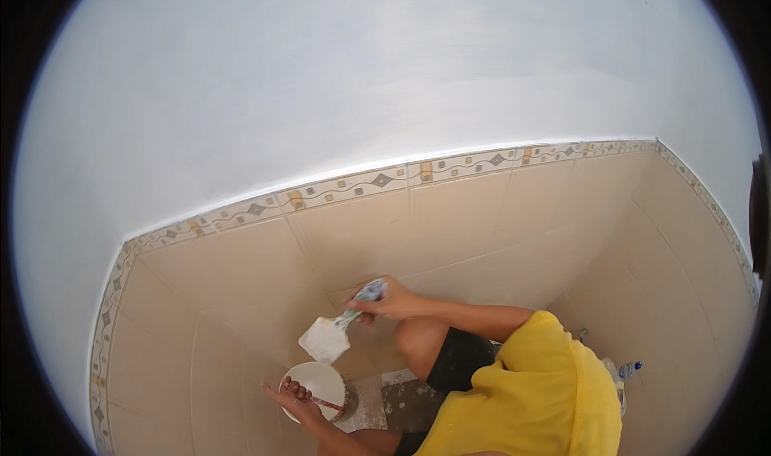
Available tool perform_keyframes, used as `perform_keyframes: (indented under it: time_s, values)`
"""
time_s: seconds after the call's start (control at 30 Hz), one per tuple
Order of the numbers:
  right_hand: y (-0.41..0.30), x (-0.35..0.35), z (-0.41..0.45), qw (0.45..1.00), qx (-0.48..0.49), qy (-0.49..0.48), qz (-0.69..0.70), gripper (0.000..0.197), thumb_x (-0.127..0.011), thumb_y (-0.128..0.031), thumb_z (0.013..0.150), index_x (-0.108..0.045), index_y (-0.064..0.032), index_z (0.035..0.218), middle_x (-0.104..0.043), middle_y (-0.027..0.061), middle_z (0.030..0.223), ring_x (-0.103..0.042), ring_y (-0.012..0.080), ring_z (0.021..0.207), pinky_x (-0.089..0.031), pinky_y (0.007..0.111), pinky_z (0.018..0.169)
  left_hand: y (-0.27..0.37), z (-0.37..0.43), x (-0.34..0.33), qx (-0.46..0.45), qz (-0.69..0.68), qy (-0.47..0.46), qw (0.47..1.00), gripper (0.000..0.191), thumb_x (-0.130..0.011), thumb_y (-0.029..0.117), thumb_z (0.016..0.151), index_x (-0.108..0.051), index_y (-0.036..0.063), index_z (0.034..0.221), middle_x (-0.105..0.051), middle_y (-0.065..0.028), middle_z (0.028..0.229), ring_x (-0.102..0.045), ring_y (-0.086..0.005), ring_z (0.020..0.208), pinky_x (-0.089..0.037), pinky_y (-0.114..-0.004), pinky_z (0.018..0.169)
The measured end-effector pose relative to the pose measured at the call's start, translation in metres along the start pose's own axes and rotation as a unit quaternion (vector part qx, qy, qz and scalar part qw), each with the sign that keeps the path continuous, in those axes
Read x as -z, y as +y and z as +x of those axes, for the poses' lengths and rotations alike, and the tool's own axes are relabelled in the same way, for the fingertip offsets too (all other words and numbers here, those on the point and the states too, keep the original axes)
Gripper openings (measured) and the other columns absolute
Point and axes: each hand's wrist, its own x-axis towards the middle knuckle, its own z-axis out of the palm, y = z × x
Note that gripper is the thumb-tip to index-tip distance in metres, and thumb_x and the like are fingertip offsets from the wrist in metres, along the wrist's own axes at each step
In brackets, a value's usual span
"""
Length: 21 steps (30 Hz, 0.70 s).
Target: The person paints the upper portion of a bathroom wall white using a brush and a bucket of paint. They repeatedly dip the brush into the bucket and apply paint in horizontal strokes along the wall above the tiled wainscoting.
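Observation:
My right hand [385,299] grips the handle of a wide paintbrush [325,340], whose bristles are coated in white. The brush points down and left, just above a white bucket [320,376] that appears to hold white paint. Curled fingers of my left hand [296,394] close on a red-and-white patterned strip [327,403] that spans the bucket's mouth. Whether this strip is the bucket's handle or a loose stick, I cannot tell. Part of the bucket's rim is hidden behind my left hand.
Beige wall tiles [446,233] surround me, topped by a patterned border [380,181] below a white wall [385,64]. My bent knee [415,344] is near the brush. Clear plastic bottles [629,370] are behind me. Paint spots mark the dark floor patch [412,405].

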Motion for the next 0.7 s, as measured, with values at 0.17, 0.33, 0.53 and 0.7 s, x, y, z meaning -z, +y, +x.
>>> perform_keyframes:
  time_s: [0.17,0.33,0.53,0.7]
  values:
    - [-0.054,0.084,-0.108,0.969,0.090,0.210,0.096,0.033,-0.050,-0.024,0.088,-0.054,0.0050,0.102,-0.062,0.0162,0.083,-0.062,0.0223,0.067,-0.053,0.035,0.062,-0.013,0.009,-0.009,-0.077,0.023,0.044,0.996,0.049,-0.039,0.058,0.080,-0.043,0.0123,0.063,-0.032,0.0048,0.047,-0.022,-0.0053,0.036,-0.016,-0.020,0.035]
    - [-0.133,0.146,-0.222,0.804,0.315,0.502,0.040,0.038,-0.046,-0.035,0.089,-0.051,-0.0017,0.108,-0.060,0.0061,0.073,-0.059,0.0115,0.061,-0.052,0.025,0.056,-0.014,0.016,-0.007,-0.032,0.010,0.028,0.999,0.047,-0.040,0.056,0.081,-0.043,0.0118,0.064,-0.032,0.0044,0.048,-0.022,-0.0049,0.036,-0.016,-0.020,0.034]
    - [-0.193,0.205,-0.279,0.599,0.377,0.663,-0.242,0.036,-0.048,-0.026,0.089,-0.052,0.0048,0.107,-0.062,0.0134,0.084,-0.062,0.0137,0.071,-0.052,0.025,0.068,-0.015,0.013,-0.014,-0.015,0.030,0.018,0.999,0.048,-0.041,0.057,0.081,-0.042,0.0121,0.063,-0.031,0.0045,0.048,-0.021,-0.0047,0.036,-0.016,-0.020,0.034]
    - [-0.206,0.225,-0.248,0.437,0.365,0.688,-0.450,0.021,-0.055,-0.016,0.086,-0.060,0.0004,0.100,-0.063,0.0073,0.078,-0.061,0.0096,0.070,-0.049,0.021,0.063,-0.016,0.006,-0.016,-0.015,0.045,-0.001,0.999,0.049,-0.042,0.059,0.079,-0.041,0.0136,0.061,-0.030,0.0048,0.049,-0.021,-0.0050,0.038,-0.016,-0.020,0.037]
